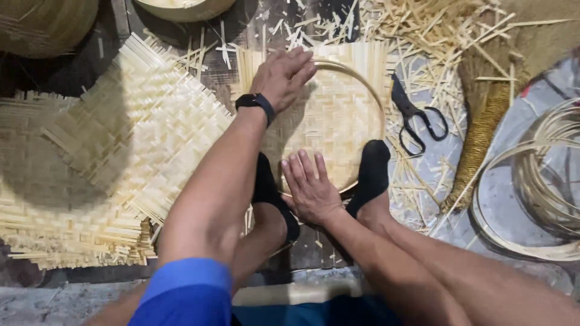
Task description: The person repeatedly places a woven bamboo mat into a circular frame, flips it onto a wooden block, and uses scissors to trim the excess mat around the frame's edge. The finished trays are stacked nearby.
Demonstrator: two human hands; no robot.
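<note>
Blue sleeve (184,290), nearest the lens, upper edge of the person's left arm. Below it, bare forearms and two feet in black socks (373,175).

Item: woven bamboo mat (338,121), square, pale, lying on the floor between the feet, pressed into a round bamboo hoop (376,99) that rings its middle. Judged light, springy, thin; strips likely to splinter or slip out of the weave at the loose fringed edges. Best held at the hoop rim, where the piece is stiffest, rather than by the fringe.

Left hand (283,75): flat, fingers together, palm down on the far left rim of the hoop; clasping nothing. Black wristband (256,101) on that wrist.

Right hand (308,187): fingers spread, pressed flat on the near edge of the mat; clasping nothing. Both socks rest on the near rim.

Adjacent: stack of woven mats (109,163) to the left; black scissors (414,118) just right of the hoop; bamboo offcuts (423,30) scattered beyond; grass broom (483,121); coiled bamboo strip (538,181) at far right.
</note>
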